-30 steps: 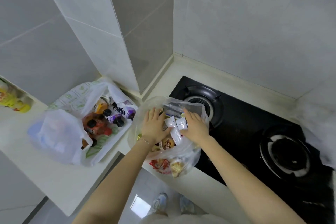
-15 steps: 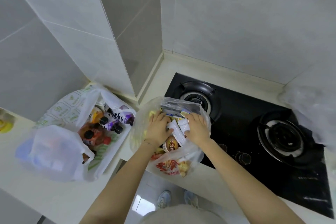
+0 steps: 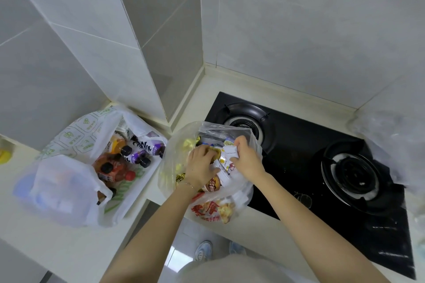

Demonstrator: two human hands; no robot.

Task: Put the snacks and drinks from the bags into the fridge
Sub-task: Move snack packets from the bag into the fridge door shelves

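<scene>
Two bags: white bag (image 3: 64,190) left, clear bag (image 3: 171,145) right of it. At least five bottles (image 3: 135,156) in the white one; the clear one's packets (image 3: 212,185) cannot be counted. One hob (image 3: 299,145), two burners (image 3: 245,123). One left hand (image 3: 200,165), one right hand (image 3: 248,161). Two shoes (image 3: 203,249).

Counter (image 3: 57,248): two bags (image 3: 64,190) (hob (image 3: 299,145) too)

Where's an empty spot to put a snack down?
Bare counter lies in front of the white bag, and a strip runs behind the stove. It's crowded in the clear bag: the left hand digs, the right hand pinches a white packet.
</scene>
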